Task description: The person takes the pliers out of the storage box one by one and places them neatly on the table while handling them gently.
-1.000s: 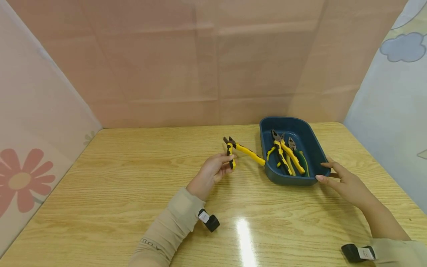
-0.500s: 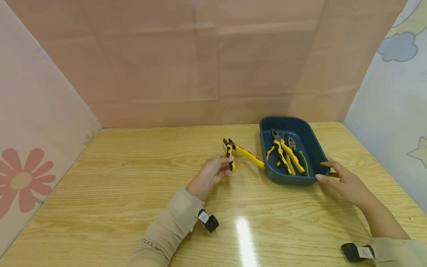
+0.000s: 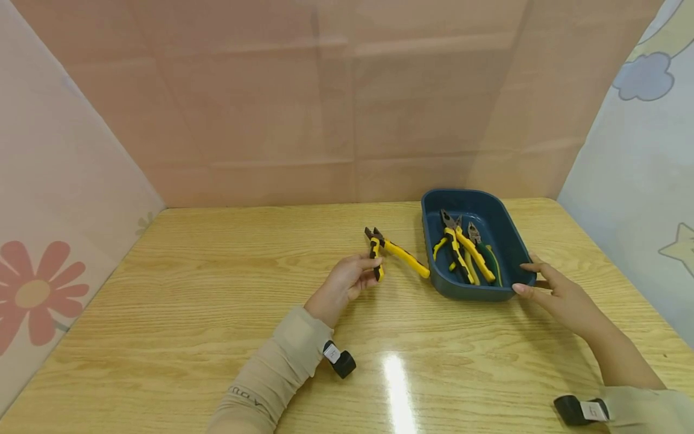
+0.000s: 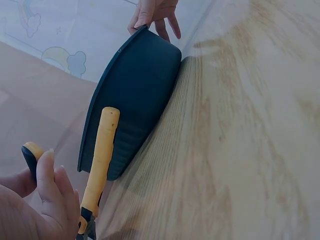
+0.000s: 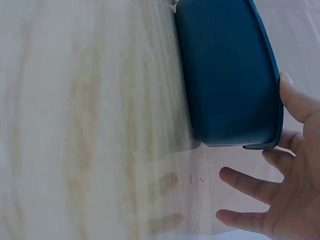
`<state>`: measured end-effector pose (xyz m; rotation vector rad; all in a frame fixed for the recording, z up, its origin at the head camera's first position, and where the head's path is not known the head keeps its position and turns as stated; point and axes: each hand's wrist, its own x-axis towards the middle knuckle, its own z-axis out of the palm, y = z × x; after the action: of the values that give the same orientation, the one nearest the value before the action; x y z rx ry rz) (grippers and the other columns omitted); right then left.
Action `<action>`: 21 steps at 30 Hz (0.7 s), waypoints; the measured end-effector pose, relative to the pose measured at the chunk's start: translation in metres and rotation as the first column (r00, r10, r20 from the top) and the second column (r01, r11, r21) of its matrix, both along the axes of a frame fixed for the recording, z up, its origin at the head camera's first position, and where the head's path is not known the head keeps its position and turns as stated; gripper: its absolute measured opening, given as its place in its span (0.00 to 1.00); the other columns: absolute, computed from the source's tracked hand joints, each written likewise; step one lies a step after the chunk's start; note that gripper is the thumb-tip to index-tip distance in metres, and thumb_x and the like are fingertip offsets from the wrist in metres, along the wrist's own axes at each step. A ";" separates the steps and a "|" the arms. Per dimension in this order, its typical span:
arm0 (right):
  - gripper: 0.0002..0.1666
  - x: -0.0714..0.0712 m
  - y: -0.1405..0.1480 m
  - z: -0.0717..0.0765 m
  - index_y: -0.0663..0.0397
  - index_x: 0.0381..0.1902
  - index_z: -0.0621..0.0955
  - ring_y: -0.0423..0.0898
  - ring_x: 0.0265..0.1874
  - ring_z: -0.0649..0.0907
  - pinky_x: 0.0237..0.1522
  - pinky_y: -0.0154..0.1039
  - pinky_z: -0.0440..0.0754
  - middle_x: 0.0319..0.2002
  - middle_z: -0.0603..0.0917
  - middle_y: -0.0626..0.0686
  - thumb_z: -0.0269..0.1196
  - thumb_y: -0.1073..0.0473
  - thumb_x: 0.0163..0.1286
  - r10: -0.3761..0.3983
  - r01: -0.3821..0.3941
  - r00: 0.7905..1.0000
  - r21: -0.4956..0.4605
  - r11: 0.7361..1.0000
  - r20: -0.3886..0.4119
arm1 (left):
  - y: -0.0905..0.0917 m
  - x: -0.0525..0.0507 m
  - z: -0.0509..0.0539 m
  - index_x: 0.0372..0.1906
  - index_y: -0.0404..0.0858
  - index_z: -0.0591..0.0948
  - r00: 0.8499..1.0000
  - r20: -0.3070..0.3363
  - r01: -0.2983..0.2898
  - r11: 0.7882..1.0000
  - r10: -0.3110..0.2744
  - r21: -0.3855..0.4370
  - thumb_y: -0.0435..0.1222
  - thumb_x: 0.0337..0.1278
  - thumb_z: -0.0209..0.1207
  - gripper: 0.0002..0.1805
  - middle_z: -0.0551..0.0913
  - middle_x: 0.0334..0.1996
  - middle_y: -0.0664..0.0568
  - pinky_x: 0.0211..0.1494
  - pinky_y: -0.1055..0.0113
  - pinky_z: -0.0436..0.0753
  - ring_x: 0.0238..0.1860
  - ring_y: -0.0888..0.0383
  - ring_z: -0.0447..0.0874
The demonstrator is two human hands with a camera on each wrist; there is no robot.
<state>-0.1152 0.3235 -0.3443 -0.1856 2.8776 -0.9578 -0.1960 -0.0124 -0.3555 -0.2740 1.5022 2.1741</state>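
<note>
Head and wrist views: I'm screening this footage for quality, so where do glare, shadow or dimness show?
Head view: bright glare streak on the wood-grain table, soft shadow beneath the right hand; left wrist view: dimmer, the blue bin dark; right wrist view: dim too, table grain soft, faint finger-shaped marks, shadow or reflection unclear.

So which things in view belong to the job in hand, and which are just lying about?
Part of the job:
- yellow-and-black pliers, one handle held in the left grip
- blue bin, rim held by the right grip
- other pliers inside the bin

Only surroundings:
- wooden table
- plain backdrop
- printed flower, cloud and star
</note>
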 end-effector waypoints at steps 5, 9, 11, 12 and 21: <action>0.35 -0.001 0.000 0.000 0.64 0.62 0.54 0.71 0.51 0.60 0.36 0.66 0.62 0.65 0.38 0.61 0.48 0.49 0.66 0.001 -0.001 1.000 0.002 1.000 -0.001 | 0.000 -0.001 -0.001 0.56 0.27 0.66 1.000 -0.002 0.010 1.000 -0.011 -0.027 0.27 0.54 0.52 0.22 0.70 0.45 0.36 0.18 0.78 0.75 0.21 0.62 0.75; 0.35 -0.001 0.000 0.000 0.64 0.63 0.54 0.71 0.51 0.60 0.36 0.66 0.63 0.65 0.38 0.61 0.48 0.48 0.66 0.000 0.000 1.000 0.005 1.000 0.003 | 0.001 -0.001 -0.002 0.54 0.27 0.67 1.000 -0.003 0.009 0.999 -0.009 -0.038 0.27 0.53 0.53 0.22 0.72 0.38 0.41 0.19 0.78 0.75 0.22 0.61 0.74; 0.36 -0.001 0.001 0.000 0.64 0.63 0.53 0.71 0.51 0.60 0.35 0.66 0.63 0.65 0.38 0.62 0.48 0.48 0.66 0.000 0.000 1.000 0.005 1.000 0.004 | 0.001 -0.001 -0.003 0.54 0.26 0.67 1.000 -0.010 0.012 0.999 -0.012 -0.047 0.27 0.53 0.53 0.22 0.72 0.36 0.42 0.18 0.78 0.75 0.22 0.61 0.74; 0.36 -0.001 0.001 -0.001 0.64 0.63 0.53 0.71 0.51 0.60 0.35 0.65 0.63 0.65 0.38 0.61 0.48 0.48 0.66 0.000 -0.001 1.000 0.003 1.000 0.004 | 0.002 -0.001 -0.004 0.54 0.26 0.67 1.000 -0.019 0.013 0.998 -0.014 -0.053 0.27 0.53 0.53 0.22 0.73 0.35 0.42 0.18 0.78 0.75 0.21 0.61 0.74; 0.35 -0.001 0.001 -0.002 0.64 0.63 0.54 0.71 0.51 0.60 0.36 0.65 0.63 0.66 0.37 0.60 0.48 0.49 0.66 -0.001 0.001 1.000 -0.010 1.000 0.006 | 0.007 -0.002 -0.008 0.55 0.26 0.66 0.998 -0.048 0.032 0.996 -0.036 -0.088 0.26 0.52 0.53 0.22 0.73 0.42 0.34 0.16 0.79 0.74 0.20 0.61 0.74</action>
<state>-0.1163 0.3249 -0.3460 -0.1816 2.8686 -0.9719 -0.1977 -0.0058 -0.3636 -0.2240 1.6198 2.1065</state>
